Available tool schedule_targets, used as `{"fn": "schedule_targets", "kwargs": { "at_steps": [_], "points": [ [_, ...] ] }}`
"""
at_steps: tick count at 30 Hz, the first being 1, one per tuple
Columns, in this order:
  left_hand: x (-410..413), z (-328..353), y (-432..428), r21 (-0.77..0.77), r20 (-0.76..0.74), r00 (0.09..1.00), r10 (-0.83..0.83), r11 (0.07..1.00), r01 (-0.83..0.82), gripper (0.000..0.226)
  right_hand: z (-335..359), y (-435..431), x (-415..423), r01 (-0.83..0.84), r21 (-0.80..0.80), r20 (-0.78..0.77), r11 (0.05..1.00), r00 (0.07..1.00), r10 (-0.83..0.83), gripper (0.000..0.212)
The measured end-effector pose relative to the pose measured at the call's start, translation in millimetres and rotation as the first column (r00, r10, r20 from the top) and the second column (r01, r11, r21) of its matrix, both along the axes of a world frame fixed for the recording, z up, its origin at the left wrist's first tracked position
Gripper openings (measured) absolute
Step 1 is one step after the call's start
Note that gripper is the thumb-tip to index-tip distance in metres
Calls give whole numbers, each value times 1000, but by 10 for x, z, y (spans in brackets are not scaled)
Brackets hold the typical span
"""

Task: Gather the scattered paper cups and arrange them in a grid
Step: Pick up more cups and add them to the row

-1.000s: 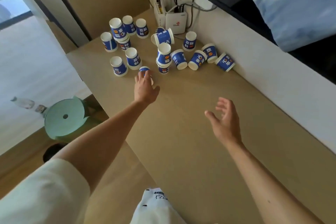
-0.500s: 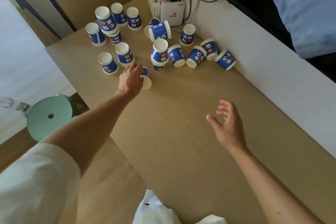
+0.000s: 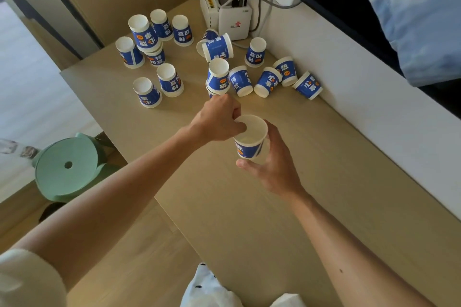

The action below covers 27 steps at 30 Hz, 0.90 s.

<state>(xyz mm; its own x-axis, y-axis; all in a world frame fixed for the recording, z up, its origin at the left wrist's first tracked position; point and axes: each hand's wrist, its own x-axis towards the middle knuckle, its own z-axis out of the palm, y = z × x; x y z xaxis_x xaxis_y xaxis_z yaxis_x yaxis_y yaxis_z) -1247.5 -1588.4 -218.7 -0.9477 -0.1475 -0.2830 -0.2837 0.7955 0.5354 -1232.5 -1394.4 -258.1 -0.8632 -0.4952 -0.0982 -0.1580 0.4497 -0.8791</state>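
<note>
A blue-and-white paper cup (image 3: 250,141) stands mouth up above the middle of the wooden table (image 3: 324,182). My left hand (image 3: 217,119) pinches its rim, thumb inside. My right hand (image 3: 272,167) curls around the cup's side and base from the near right. Several more cups (image 3: 169,80) are scattered at the table's far end, some upside down, some stacked (image 3: 218,77), some lying on their sides (image 3: 267,82).
White router boxes (image 3: 234,22) with cables stand at the far corner against the white wall ledge (image 3: 361,97). A green round stool (image 3: 67,167) sits on the floor left of the table. Dark screen edge and blue fabric hang at the upper right.
My left hand lifted a cup from the pile's near edge and brought it toward me, turned mouth up. My right hand moved in and closed around it.
</note>
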Motion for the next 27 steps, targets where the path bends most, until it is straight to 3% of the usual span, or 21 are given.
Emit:
{"fn": "schedule_targets", "kwargs": {
  "at_steps": [3,5,8,11,13,15,17,20,24,27],
  "points": [
    [-40,179,114,57,-11,999,-53,997,53,21,33,-17,-24,105,-53,-21,993,994,-106,69],
    [-56,256,174,174,-1,998,-58,983,58,28,36,-2,-53,163,-81,-36,983,985,-167,65],
    [-177,333,120,271,-123,990,70,962,-34,42,29,60,-114,243,-121,-20,962,969,-248,67],
    [-505,295,-160,-94,-360,929,80,988,-121,48,20,147,-133,268,-101,-19,958,962,-271,68],
    [-743,198,-363,-376,-284,959,-4,920,-107,69,8,212,-121,285,-83,-16,955,958,-287,69],
    [-907,61,-488,-485,-106,994,-10,873,-43,89,0,271,-108,303,-72,-9,950,953,-304,69],
    [-991,-87,-537,-488,14,1000,6,873,1,94,-8,327,-100,313,-66,-2,947,949,-314,68],
    [-1000,-223,-544,-473,54,999,-11,881,35,84,-10,418,-99,329,-65,0,942,944,-330,69],
    [-972,-234,-577,-457,-34,999,-11,890,-6,61,-7,536,-90,343,-83,5,936,939,-344,69],
    [-939,-70,-544,-355,-181,982,61,927,-123,58,-3,643,-49,369,-118,40,922,929,-367,68]
  ]
}}
